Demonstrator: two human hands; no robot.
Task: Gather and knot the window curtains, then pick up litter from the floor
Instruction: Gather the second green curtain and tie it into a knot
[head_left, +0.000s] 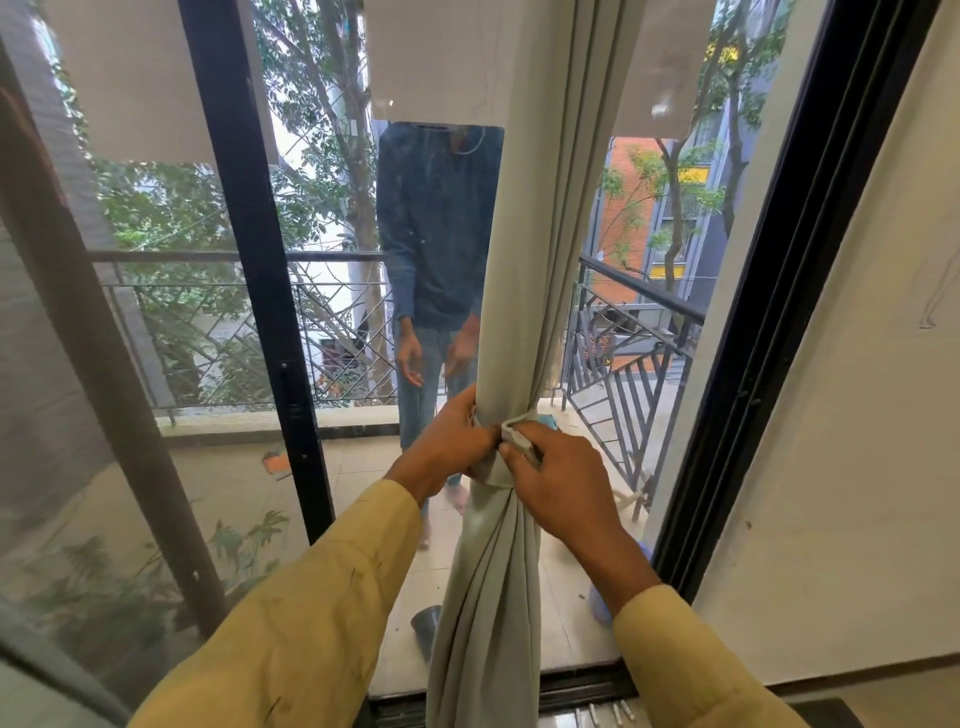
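Before a glass balcony door (171, 322), the left hand (451, 439) clasps a bunched pale-green fabric curtain (524, 312) while the right hand (558, 480) pinches its white tie band (514, 434) at mid-height.

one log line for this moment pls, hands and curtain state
stage: tying curtain | left hand: grips gathered pale grey-green fabric curtain | right hand: pinches white tie band around it | litter: not started

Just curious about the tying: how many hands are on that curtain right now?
2. The left hand grips the gathered curtain from its left side; the right hand pinches the pale tie band on its right. Reflected hands in the glass aren't counted.
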